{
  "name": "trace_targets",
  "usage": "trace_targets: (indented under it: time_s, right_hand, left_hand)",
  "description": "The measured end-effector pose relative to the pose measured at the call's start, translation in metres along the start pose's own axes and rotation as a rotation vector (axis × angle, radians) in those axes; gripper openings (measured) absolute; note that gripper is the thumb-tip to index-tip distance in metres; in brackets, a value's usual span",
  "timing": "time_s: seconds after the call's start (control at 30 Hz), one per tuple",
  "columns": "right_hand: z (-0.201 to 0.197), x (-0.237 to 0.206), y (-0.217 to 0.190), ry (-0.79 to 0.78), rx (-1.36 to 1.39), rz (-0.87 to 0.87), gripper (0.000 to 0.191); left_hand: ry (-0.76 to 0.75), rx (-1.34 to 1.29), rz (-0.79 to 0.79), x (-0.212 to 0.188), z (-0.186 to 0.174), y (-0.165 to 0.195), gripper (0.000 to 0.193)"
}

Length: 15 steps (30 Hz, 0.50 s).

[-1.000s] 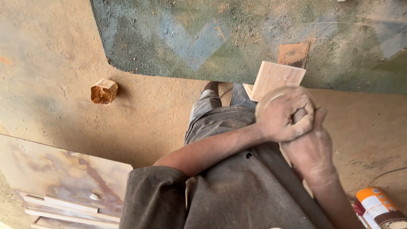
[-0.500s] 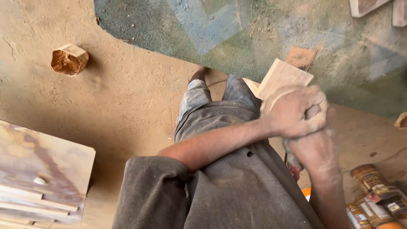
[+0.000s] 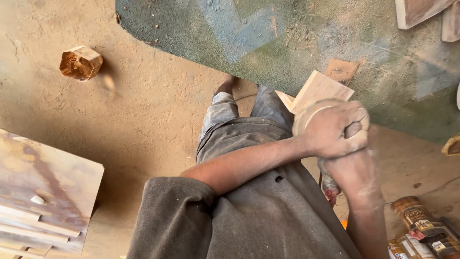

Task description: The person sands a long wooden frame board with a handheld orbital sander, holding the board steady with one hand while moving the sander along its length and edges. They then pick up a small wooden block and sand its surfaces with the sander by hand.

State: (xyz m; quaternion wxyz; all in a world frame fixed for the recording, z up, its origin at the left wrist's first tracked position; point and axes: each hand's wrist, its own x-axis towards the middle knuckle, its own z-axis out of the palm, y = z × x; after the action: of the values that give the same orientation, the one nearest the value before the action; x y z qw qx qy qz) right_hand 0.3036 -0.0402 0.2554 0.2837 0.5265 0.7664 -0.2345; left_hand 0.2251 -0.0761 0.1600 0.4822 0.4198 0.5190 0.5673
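Observation:
My left hand (image 3: pixel 333 129) reaches across my body and is closed over a round pale disc (image 3: pixel 306 117). The disc presses against a light wooden block (image 3: pixel 318 88) held in front of my waist. My right hand (image 3: pixel 352 168) sits directly beneath the left and touches it. Its fingers are mostly hidden, wrapped on a dark reddish tool (image 3: pixel 329 186) that sticks out below the wrist. Both hands and forearms are dusted with pale sawdust. How the disc joins the tool is hidden.
The sandy floor carries an octagonal wooden block (image 3: pixel 80 62) at the upper left. A dusty green mat (image 3: pixel 287 38) lies ahead, with wood pieces (image 3: pixel 419 9) at its top right. Stacked boards (image 3: pixel 43 192) lie at the lower left, and cans (image 3: pixel 421 223) stand at the lower right.
The view has swung, so the octagonal block and the boards sit further left in the frame. My hands stay clasped together on the disc and block, now slightly lower and to the right.

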Motion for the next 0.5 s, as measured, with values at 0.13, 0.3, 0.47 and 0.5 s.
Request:
trace_targets:
  time_s: [0.13,0.3,0.47,0.5]
  right_hand:
    - [-0.005,0.014,-0.003,0.021,-0.04,-0.091,0.073]
    - [0.003,0.03,0.005,0.067,-0.094,-0.153,0.062]
    - [0.017,0.008,-0.014,0.194,-0.011,-0.213,0.059]
    - [0.017,0.008,-0.019,0.107,0.014,-0.099,0.061]
  left_hand:
    - [0.06,0.018,-0.024,0.014,-0.018,0.004,0.02]
    - [0.104,0.232,-0.001,0.035,-0.029,-0.006,0.016]
    - [0.123,0.055,0.128,0.002,-0.044,0.023,0.005]
    - [0.105,0.018,0.12,0.011,-0.049,0.021,0.005]
